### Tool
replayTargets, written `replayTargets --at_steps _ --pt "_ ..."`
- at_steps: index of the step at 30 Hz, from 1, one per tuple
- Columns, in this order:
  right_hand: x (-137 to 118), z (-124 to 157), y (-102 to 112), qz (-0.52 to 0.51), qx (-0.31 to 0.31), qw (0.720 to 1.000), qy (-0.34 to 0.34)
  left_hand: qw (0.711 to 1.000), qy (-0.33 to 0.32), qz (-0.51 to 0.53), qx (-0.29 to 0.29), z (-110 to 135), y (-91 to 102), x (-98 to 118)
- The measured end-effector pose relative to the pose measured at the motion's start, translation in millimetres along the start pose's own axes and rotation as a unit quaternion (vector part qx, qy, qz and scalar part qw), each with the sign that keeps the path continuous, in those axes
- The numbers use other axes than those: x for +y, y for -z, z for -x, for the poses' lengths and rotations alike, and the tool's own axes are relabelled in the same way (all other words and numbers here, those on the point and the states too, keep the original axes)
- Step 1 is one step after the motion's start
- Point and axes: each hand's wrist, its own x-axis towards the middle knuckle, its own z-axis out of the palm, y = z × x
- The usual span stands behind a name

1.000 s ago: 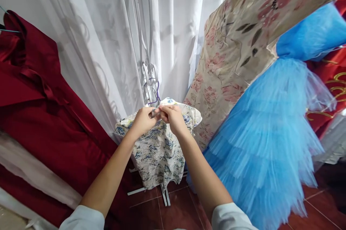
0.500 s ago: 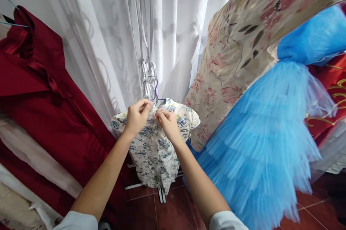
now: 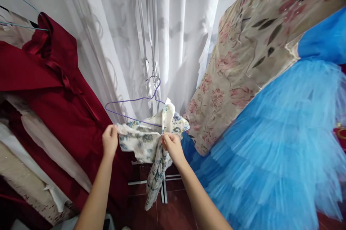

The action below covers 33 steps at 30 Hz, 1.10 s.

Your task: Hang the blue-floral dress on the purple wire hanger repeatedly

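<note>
A short-sleeved white shirt point(image 3: 146, 147) with a blue floral print hangs by one shoulder from a purple wire hanger point(image 3: 129, 99). The hanger's left arm is bare, and its hook is on a white metal stand point(image 3: 148, 75). My left hand point(image 3: 110, 140) pinches the shirt at its left shoulder or sleeve, drawn out below the bare hanger arm. My right hand point(image 3: 171, 144) grips the front edge of the shirt near the collar. The shirt's right shoulder is still over the hanger, and its lower part droops in bunched folds.
A dark red dress point(image 3: 65, 125) hangs close on the left beside pale garments. To the right hang a beige floral dress point(image 3: 229, 64) and a blue tiered tulle dress point(image 3: 265, 143). White curtains point(image 3: 178, 25) cover the back, above a red tiled floor point(image 3: 175, 204).
My hands have moved apart from the collar, the left one down and left. The shirt's left shoulder has come off the hanger, baring that arm, and the front has opened.
</note>
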Motion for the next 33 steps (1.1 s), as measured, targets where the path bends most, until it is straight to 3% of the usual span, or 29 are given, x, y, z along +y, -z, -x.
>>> replayTargets --at_steps 2,5,8,10,13,15,17,21,23,26,28,30,33 --pt "15 11 13 0.017 0.03 0.999 -0.002 0.999 -0.006 0.015 -0.032 40 -19.5 7" --pt "31 31 28 0.051 0.039 0.998 0.004 0.995 -0.013 0.031 -0.096 86 -48.6 35" --pt "35 53 26 0.029 -0.067 0.997 0.013 0.97 -0.01 0.066 -0.234 107 -70.2 71" --pt "33 65 21 -0.026 -0.152 0.988 -0.006 0.95 -0.005 0.097 -0.296 113 -80.5 88" --pt "25 74 28 -0.097 -0.184 0.977 -0.05 0.911 0.075 0.173 -0.366 122 -89.2 92" --pt "18 74 49 -0.102 -0.156 0.981 -0.049 0.875 0.126 0.21 -0.417 129 -88.9 82" --pt "8 69 83 -0.067 -0.109 0.992 -0.02 0.864 0.121 0.204 -0.444 136 -83.3 68" --pt "-19 33 155 0.028 -0.011 0.998 0.063 0.887 0.067 0.097 -0.446 140 -63.8 52" --pt "-33 -3 173 0.043 0.021 0.994 0.1 0.895 0.036 0.066 -0.441 135 -55.5 58" --pt "-50 -65 166 -0.003 0.028 0.994 0.108 0.904 -0.016 0.089 -0.418 122 -48.5 78" --pt "-57 -100 145 -0.045 -0.028 0.997 0.054 0.912 -0.036 0.107 -0.394 110 -44.5 89" --pt "-62 -120 121 -0.059 -0.097 0.994 0.006 0.919 -0.044 0.107 -0.376 95 -37.1 92" --pt "-70 -124 96 -0.065 -0.212 0.975 -0.031 0.932 -0.026 0.07 -0.354 65 -14.3 75"
